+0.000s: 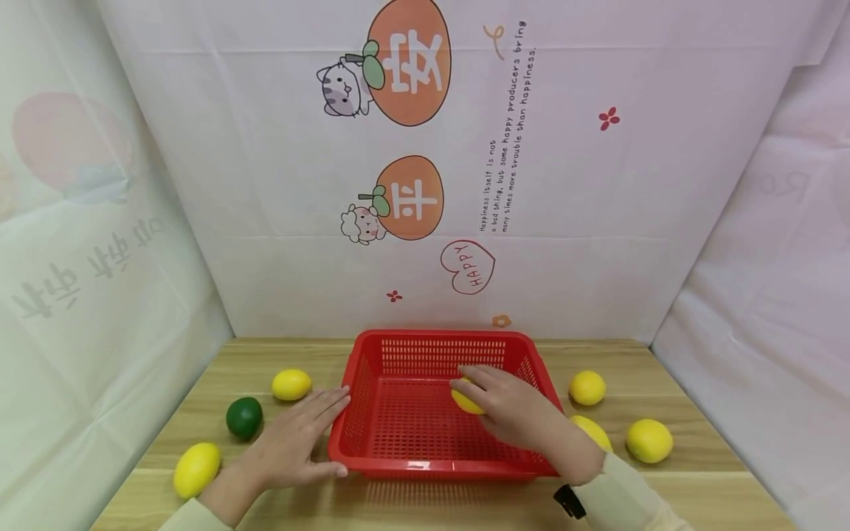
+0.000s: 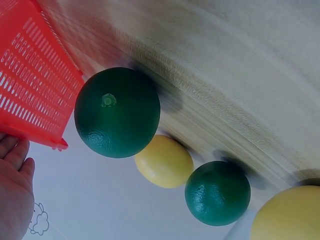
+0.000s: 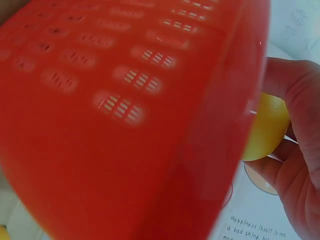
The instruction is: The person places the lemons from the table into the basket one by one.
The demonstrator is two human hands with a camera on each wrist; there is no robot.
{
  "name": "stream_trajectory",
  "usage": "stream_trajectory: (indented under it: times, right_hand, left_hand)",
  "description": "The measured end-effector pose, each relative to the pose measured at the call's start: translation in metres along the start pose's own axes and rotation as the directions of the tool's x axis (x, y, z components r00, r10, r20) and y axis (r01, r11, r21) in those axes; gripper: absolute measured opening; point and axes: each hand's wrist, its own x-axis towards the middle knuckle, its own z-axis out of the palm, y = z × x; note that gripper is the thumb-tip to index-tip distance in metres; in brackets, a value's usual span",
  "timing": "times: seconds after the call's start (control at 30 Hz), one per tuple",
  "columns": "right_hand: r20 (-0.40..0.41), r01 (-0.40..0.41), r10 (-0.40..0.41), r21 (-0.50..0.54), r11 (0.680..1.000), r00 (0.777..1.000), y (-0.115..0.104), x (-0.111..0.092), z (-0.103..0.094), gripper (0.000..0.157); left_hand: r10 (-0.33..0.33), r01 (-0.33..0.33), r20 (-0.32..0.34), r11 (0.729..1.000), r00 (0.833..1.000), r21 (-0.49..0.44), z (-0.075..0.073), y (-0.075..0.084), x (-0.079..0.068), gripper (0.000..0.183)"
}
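Observation:
My right hand (image 1: pixel 511 405) grips a yellow lemon (image 1: pixel 468 397) over the inside of a red plastic basket (image 1: pixel 434 466). In the right wrist view, thumb and fingers curl round the lemon (image 3: pixel 268 127), part of it hidden by the basket wall (image 3: pixel 150 165). With fingers extended, my left hand (image 1: pixel 292 439) rests against the basket's left rim. Beside that hand lies a green lime-like fruit (image 1: pixel 244 418). The left wrist view shows a nearer green fruit (image 2: pixel 117 112) too, which the left hand hides from the head view.
Left of the basket lie a lemon (image 1: pixel 291 384) at the back and another lemon (image 1: pixel 197 470) by the left wrist. Three lemons lie on the right, one lemon (image 1: pixel 591 433) partly behind the right forearm. A printed white cloth (image 1: pixel 558 280) rises behind the wooden table (image 1: pixel 458 509).

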Motion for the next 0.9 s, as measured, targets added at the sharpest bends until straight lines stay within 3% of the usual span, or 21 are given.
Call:
stream_trajectory:
  times: [0.3, 0.57, 0.9]
  right_hand:
    - [0.065, -0.023, 0.022, 0.025, 0.999, 0.998, -0.01, 0.009, 0.007, 0.059]
    - [0.072, 0.013, -0.015, 0.034, 0.999, 0.997, -0.014, 0.014, 0.016, 0.057]
    - [0.152, -0.021, 0.011, 0.063, 0.998, 0.988, -0.018, 0.018, 0.024, 0.057]
  left_hand:
    - [-0.001, 0.001, -0.004, 1.0, 1.0, 0.005, 0.0, 0.001, 0.0, 0.094]
    - [-0.012, 0.012, 0.016, 1.0, 1.0, -0.022, -0.002, 0.001, 0.0, 0.095]
    - [-0.032, 0.034, 0.042, 0.999, 0.999, -0.04, -0.003, 0.003, 0.001, 0.095]
